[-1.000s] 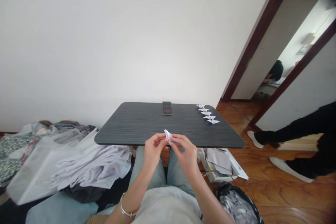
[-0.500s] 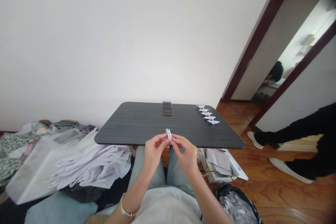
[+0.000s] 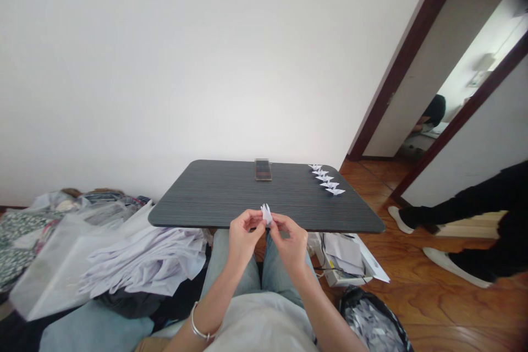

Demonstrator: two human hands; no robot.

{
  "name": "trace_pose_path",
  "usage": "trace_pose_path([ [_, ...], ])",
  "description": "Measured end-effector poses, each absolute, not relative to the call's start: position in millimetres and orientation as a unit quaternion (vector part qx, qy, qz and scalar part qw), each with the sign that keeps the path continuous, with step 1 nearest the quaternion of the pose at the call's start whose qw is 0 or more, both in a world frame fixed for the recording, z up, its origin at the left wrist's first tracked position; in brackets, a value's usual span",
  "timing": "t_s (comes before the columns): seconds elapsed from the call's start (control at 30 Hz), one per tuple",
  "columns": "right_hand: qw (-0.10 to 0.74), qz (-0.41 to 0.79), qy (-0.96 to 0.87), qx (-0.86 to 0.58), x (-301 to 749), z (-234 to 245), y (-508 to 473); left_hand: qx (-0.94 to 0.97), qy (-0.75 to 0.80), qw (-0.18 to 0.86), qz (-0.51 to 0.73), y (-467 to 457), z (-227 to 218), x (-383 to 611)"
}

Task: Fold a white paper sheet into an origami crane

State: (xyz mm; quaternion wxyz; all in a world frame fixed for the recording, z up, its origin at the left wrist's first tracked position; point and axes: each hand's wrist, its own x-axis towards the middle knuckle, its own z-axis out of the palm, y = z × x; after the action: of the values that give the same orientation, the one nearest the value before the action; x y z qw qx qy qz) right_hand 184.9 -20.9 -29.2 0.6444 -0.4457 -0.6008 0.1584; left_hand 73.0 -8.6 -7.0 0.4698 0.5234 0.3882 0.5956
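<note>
Between my two hands, just above the near edge of the dark table point(image 3: 214, 190), is a small white folded paper point(image 3: 267, 214) with several pointed tips sticking up. My left hand point(image 3: 244, 234) pinches its left side between thumb and fingers. On the right side, my right hand point(image 3: 292, 236) grips it in the same way. The fingertips hide the paper's lower edges. Several white paper cranes point(image 3: 330, 185) stand in a slanting row at the table's right end. A phone point(image 3: 263, 169) rests near the table's back edge.
Folded white cloth point(image 3: 152, 264) and plastic bags lie to the left. Below the table on the right are a white box of papers point(image 3: 344, 261) and a black bag of paper scraps point(image 3: 373, 322). A person's legs point(image 3: 466, 203) show at far right, by the doorway.
The folded paper has turned so that a broader face and more spread tips show. Both hands have shifted slightly with it. The cranes and phone have stayed in place.
</note>
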Motion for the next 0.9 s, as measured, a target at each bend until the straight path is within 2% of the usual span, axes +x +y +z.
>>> trace_pose_path([
  [0.2,0.655,0.214,-0.578,-0.437,184,-23,-22,0.545,0.405,0.406,0.612,-12,-7,75],
  [0.7,0.655,0.129,-0.615,-0.419,188,-15,-25,0.652,0.389,0.216,0.614,-18,-5,73],
  [0.9,0.649,0.070,-0.645,-0.399,190,-16,-25,0.689,0.368,0.170,0.600,-18,-4,70],
])
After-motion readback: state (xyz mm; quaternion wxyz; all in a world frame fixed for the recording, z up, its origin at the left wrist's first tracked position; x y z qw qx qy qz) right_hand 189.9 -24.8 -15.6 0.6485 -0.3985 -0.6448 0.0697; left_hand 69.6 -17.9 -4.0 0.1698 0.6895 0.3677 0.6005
